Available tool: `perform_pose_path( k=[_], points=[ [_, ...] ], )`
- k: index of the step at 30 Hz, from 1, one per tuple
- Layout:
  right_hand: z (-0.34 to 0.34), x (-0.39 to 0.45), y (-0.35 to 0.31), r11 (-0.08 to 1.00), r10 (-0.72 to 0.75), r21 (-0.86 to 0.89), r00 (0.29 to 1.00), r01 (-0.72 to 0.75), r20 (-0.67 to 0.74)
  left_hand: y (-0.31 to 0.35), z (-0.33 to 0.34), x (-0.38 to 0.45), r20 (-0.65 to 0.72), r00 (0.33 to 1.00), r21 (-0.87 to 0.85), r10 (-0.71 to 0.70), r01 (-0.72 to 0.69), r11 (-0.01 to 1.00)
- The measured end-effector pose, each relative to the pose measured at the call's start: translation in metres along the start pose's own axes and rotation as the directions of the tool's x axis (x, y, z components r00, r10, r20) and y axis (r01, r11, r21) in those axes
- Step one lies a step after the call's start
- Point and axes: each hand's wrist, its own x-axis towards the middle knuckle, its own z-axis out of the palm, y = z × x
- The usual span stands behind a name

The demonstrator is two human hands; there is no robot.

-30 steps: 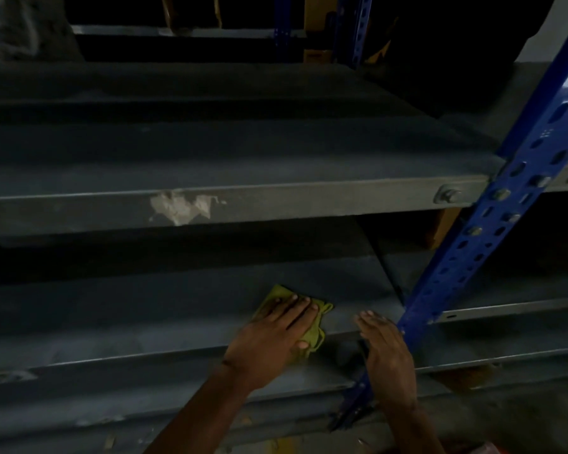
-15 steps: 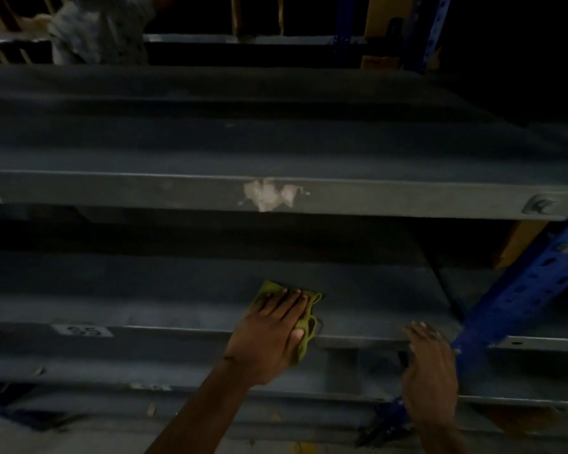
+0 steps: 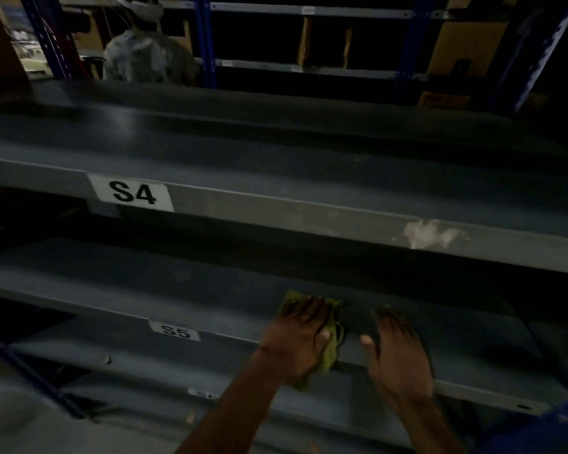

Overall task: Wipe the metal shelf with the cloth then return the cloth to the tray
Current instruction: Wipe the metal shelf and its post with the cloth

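My left hand [image 3: 300, 339] presses flat on a yellow-green cloth [image 3: 332, 350] at the front edge of the grey metal shelf [image 3: 177, 290] labelled S5. The cloth shows above my fingertips and hangs a little over the shelf lip under my palm. My right hand [image 3: 397, 355] lies flat on the same shelf just right of the cloth, fingers spread, holding nothing. No tray is in view.
A higher grey shelf [image 3: 276, 165] labelled S4 juts out above, with a pale scuffed patch [image 3: 430, 235] on its front face. Blue uprights [image 3: 538, 430] stand at the lower right and a dark post [image 3: 30, 378] at the lower left. A person [image 3: 148, 57] is behind the rack, with cardboard boxes [image 3: 466, 50] beyond.
The view has swung left, bringing the S4 and S5 labels into sight. My left hand has slid the cloth leftwards along the shelf, and my right hand has followed and closed in beside it.
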Motion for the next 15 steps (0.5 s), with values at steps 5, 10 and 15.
perform_pose_path(
  k=[5,10,15],
  points=[
    [0.001,-0.003,-0.005,1.0,0.017,0.011,0.999,-0.017,0.029,-0.078,-0.019,-0.024,0.013,0.996,0.034,-0.088,0.088,0.996],
    [-0.003,-0.004,-0.012,0.999,0.046,0.012,0.998,-0.047,0.046,-0.123,-0.025,-0.029,0.029,0.977,0.053,-0.209,0.207,0.977],
    [-0.006,-0.005,-0.015,0.999,0.046,0.023,0.999,-0.046,0.005,-0.092,-0.023,-0.019,0.057,0.977,0.029,-0.204,0.202,0.979]
  ],
)
